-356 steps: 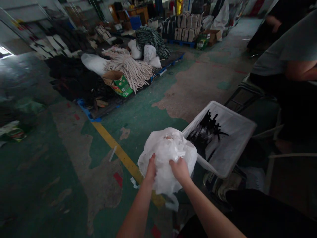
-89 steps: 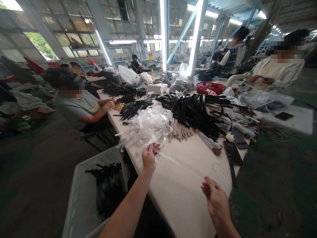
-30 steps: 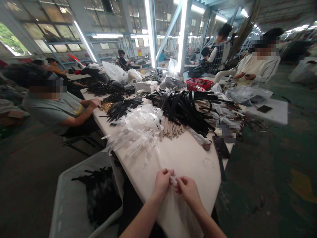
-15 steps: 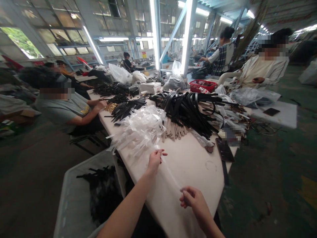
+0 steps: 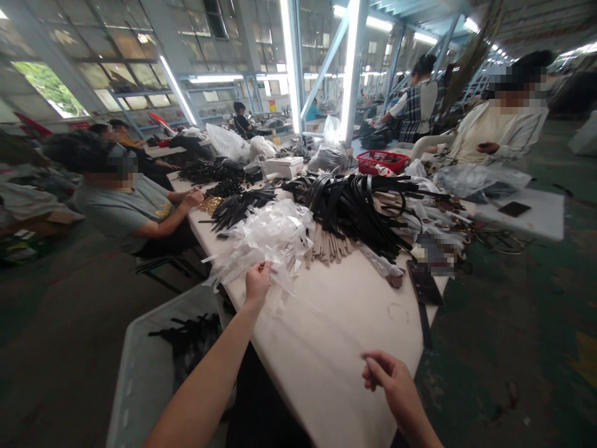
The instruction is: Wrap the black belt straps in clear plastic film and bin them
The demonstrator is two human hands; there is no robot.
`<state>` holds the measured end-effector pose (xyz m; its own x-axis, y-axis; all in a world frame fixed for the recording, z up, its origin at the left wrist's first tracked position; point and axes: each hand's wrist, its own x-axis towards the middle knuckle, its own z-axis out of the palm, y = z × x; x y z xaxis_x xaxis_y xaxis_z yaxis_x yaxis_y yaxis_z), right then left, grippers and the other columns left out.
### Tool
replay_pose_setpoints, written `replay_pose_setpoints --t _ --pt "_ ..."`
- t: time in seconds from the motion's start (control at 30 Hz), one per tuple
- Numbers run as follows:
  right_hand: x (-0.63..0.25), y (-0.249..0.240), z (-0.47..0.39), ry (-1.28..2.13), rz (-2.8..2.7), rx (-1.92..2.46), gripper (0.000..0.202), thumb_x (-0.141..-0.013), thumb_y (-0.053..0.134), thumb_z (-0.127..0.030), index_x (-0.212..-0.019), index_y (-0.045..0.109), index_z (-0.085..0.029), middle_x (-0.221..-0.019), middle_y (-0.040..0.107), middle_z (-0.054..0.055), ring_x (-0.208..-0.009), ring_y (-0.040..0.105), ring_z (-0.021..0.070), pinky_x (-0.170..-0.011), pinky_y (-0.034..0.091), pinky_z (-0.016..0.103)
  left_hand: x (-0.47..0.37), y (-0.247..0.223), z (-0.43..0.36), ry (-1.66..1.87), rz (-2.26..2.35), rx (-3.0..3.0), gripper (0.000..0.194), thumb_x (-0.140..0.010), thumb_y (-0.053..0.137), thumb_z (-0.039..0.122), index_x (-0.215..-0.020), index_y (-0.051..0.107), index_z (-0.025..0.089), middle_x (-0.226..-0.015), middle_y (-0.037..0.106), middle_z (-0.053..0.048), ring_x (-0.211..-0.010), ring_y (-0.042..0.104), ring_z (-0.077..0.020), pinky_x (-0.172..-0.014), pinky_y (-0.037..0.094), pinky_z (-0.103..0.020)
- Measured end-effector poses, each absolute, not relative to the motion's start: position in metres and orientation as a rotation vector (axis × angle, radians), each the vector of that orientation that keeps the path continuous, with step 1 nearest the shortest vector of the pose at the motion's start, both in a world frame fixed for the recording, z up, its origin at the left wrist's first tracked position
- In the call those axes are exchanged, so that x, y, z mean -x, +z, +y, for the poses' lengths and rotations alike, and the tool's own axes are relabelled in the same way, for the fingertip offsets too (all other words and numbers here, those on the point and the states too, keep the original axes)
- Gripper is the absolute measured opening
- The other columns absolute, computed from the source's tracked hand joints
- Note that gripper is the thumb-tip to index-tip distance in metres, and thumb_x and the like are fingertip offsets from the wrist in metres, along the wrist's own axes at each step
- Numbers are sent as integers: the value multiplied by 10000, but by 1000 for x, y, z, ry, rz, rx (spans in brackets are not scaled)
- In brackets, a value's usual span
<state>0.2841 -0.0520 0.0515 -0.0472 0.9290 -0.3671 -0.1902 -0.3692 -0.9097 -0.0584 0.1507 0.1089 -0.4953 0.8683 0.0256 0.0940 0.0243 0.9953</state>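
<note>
A heap of white translucent plastic strips [image 5: 277, 233] lies on the pale table [image 5: 336, 317]. My left hand [image 5: 258, 280] is at the heap's near edge with its fingers pinched together; whatever they hold is too small to tell from the plastic around it. Lower right, over the table's near part, my right hand [image 5: 385, 373] has thumb and index finger close together. Anything between those fingertips is too faint to make out. Behind the heap lie long black straps [image 5: 359, 208], with beige strips [image 5: 329, 244] under their near side.
A white bin [image 5: 135, 354] with black strips stands below the table's left edge. A seated person [image 5: 125, 205] works at the left, others beyond. A red basket [image 5: 380, 162], a white box [image 5: 283, 166] and a dark phone-like slab [image 5: 423, 283] are on the table.
My left hand has moved left and away from me to the heap. My right hand has shifted right. The clear strip stretched between them no longer shows there.
</note>
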Motion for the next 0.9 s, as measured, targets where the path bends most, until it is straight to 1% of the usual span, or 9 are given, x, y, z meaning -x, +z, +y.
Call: replay_pose_setpoints --t 0.2,0.37,0.43,0.53,0.57,0.63,0.73,0.8,0.9 --pt "-293 48 -50 1568 -767 1301 405 -776 736 -503 -937 702 -134 -637 646 23 -528 568 144 -503 419 252 81 136 161 1555 1503 -854 251 -719 648 323 -888 579 150 -609 543 44 -391 359 -46 -407 296 -192" --pt "-302 43 -45 1513 -802 1386 438 -736 735 -548 -902 704 -144 -613 644 20 -510 567 159 -492 420 261 81 141 150 1511 1525 -815 255 -769 581 334 -941 561 146 -717 596 -6 -421 441 -72 -433 361 -223" --pt "-308 40 -45 1439 -879 1459 441 -736 714 -572 -872 705 -153 -615 657 30 -516 583 175 -500 430 271 71 139 135 1628 1670 -869 239 -798 566 342 -955 542 164 -788 604 -16 -480 485 -91 -466 384 -233" --pt "-316 37 -47 1321 -1033 1592 424 -762 665 -597 -792 697 -176 -618 677 42 -542 617 200 -543 456 290 40 133 99 1783 1915 -1297 177 -829 576 301 -968 553 195 -869 603 -34 -686 574 -155 -629 469 -281" --pt "-319 36 -48 1285 -1091 1631 418 -775 648 -598 -763 689 -183 -620 683 44 -552 627 205 -561 463 294 25 130 86 1711 1893 -1547 149 -840 576 277 -969 567 202 -899 611 -49 -772 593 -182 -709 487 -307" --pt "-323 37 -50 1226 -1178 1688 415 -796 621 -598 -717 673 -194 -625 691 43 -566 640 210 -583 468 295 -8 121 62 1313 1613 -2067 136 -858 562 215 -988 600 217 -985 635 -78 -955 601 -227 -876 477 -367" --pt "-327 37 -50 1210 -1177 1730 431 -795 610 -613 -680 657 -200 -623 698 43 -561 642 209 -566 467 287 -52 104 43 708 1175 -2536 265 -847 575 131 -1090 618 228 -1207 608 -97 -1221 500 -267 -1063 366 -451" --pt "-330 35 -49 1221 -1114 1740 447 -779 621 -628 -671 654 -195 -618 697 51 -550 637 208 -542 465 286 -66 90 43 502 1093 -2650 258 -840 579 92 -1065 626 210 -1210 604 -104 -1204 507 -265 -1052 373 -452" --pt "-337 31 -47 1261 -967 1688 455 -779 637 -617 -672 646 -175 -617 683 59 -532 616 192 -510 454 279 -66 71 50 346 1101 -2696 135 -863 557 78 -908 622 187 -992 639 -85 -967 590 -227 -908 462 -394"
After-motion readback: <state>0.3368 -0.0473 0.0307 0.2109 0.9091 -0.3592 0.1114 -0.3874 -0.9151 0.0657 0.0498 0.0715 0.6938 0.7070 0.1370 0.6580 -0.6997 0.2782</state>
